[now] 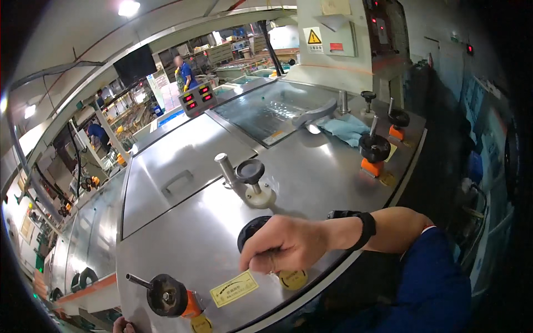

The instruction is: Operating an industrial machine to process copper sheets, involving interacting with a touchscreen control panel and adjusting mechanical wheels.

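My right hand (288, 244) is closed over the crank handle of a black handwheel (251, 230) on the steel machine top; the hand hides the handle and most of the wheel. Only a few fingertips of my left hand (123, 326) show, at the machine's edge by the lower picture rim; the rest is out of sight. Nearest to them is another black handwheel (167, 295) with a metal crank pin and an orange base. Between the two wheels lies a yellow label (234, 289). A round yellow plate (292, 279) sits just below my right hand.
A knobbed post (251, 177) stands beyond my right hand. More handwheels (375, 149) line the right edge, near a light blue cloth (345, 130). A glass window (266, 108) and a red-digit display (197, 100) are farther back. A co-worker (186, 75) stands in the background.
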`<state>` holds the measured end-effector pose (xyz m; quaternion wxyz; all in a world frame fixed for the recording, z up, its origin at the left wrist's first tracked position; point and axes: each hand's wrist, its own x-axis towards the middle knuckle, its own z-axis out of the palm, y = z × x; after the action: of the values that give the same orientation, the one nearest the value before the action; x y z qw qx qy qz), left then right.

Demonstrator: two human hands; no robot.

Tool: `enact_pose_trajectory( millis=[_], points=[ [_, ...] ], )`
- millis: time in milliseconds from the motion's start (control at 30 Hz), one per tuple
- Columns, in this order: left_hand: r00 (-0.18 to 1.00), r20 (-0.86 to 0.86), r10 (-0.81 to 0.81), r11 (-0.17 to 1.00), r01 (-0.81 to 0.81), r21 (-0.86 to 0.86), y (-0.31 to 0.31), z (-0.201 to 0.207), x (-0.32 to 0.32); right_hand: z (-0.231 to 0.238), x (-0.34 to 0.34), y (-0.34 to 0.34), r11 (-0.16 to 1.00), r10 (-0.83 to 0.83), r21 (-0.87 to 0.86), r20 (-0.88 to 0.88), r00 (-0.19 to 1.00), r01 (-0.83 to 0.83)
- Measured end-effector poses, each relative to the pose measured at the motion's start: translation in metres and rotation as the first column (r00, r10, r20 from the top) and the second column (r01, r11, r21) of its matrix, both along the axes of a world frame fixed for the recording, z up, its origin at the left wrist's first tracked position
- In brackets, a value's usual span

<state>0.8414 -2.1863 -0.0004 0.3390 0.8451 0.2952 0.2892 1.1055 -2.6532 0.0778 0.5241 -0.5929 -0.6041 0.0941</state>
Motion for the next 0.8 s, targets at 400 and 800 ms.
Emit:
enact_pose_trajectory(
  millis=[400, 800],
  points=[
    [0.991, 0.041, -0.129, 0.971, 0.117, 0.207, 0.017, -0.013, -0.005, -0.001, 0.013, -0.020, 0.989, -0.104, 0.050, -0.445, 0.890, 0.141],
    [0.998, 0.056, -0.018, 0.985, 0.027, -0.171, -0.034, 0.020, 0.000, -0.016, -0.009, -0.063, 0.919, -0.332, 0.138, -0.237, 0.913, 0.370]
  ],
)
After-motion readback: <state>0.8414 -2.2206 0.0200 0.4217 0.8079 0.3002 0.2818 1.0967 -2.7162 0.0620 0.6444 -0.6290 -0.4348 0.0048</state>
